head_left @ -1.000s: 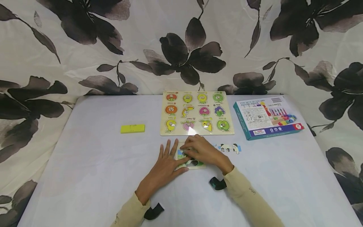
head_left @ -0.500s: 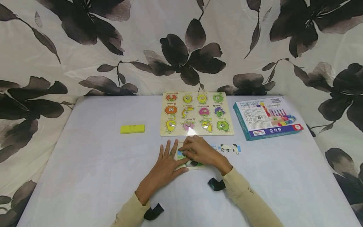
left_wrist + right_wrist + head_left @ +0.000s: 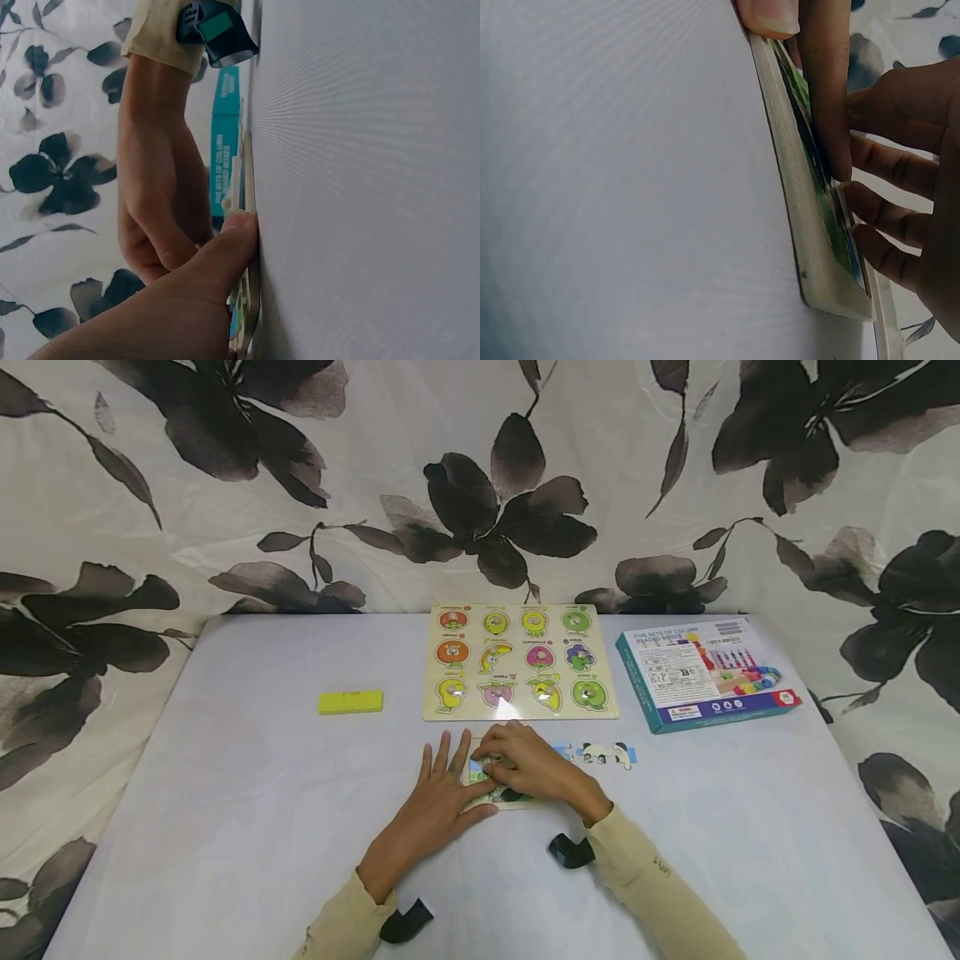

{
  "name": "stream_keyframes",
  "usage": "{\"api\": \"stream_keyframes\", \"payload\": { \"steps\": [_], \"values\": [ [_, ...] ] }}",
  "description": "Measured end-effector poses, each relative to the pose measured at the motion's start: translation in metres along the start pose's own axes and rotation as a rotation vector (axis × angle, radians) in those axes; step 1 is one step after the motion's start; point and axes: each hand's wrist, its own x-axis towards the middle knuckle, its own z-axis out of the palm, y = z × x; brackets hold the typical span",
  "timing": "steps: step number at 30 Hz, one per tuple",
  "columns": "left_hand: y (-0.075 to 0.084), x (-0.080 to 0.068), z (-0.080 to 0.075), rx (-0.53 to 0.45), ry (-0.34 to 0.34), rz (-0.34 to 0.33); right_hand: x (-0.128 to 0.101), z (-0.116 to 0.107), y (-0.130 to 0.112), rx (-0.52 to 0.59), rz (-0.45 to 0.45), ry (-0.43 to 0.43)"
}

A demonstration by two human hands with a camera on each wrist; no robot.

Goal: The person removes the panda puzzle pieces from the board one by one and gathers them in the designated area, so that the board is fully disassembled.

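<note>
Since a second ago our right hand (image 3: pixel 536 768) has edged slightly toward the left over the small picture puzzle (image 3: pixel 501 800), while our left hand (image 3: pixel 438 797) has stayed planted where it was. The puzzle lies flat near the middle of the white worktop (image 3: pixel 247 793), a little toward the near edge, and both hands cover most of it. The left hand is spread flat, fingers (image 3: pixel 444 753) straight and released, its thumb pressed against the puzzle's near edge; the left wrist view shows that thumb (image 3: pixel 229 251) butted against the thin board. The right hand's fingers are curled down onto the puzzle's face, pressing on a piece there; we cannot tell whether they pinch it. The right wrist view shows the board (image 3: pixel 810 225) edge-on with fingers (image 3: pixel 889 217) laid across its green picture.

Just right of the hands lies a loose strip of joined puzzle pieces (image 3: pixel 603 752). Toward the far edge sits a fruit peg board (image 3: pixel 520 662), with a teal toy box (image 3: pixel 705 672) near the far right corner and a yellow block (image 3: pixel 350 702) well off to the left.
</note>
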Motion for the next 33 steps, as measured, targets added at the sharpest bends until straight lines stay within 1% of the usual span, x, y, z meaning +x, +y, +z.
{"api": "stream_keyframes", "payload": {
  "steps": [7,14,20,25,31,33],
  "values": [
    [0.0004,-0.0007,0.0004,-0.006,-0.004,-0.007,-0.0014,-0.0011,0.0011,0.06,0.002,0.001],
    [0.0003,-0.0004,0.0012,0.003,-0.006,-0.017,-0.0024,-0.0042,0.0038,0.108,0.016,-0.045],
    [-0.0002,0.0005,0.0012,-0.007,-0.006,-0.018,-0.0024,-0.0063,0.0049,0.177,0.026,-0.059],
    [-0.0006,0.0008,0.0016,-0.005,-0.001,-0.009,-0.0019,-0.0061,0.0066,0.184,0.018,-0.056],
    [-0.0001,0.0009,0.0016,-0.002,0.006,-0.002,-0.0008,-0.0048,0.009,0.209,0.052,-0.068],
    [0.0001,0.0006,0.0016,0.002,0.005,-0.003,-0.0006,-0.0047,0.0093,0.213,0.05,-0.066]
  ]
}}
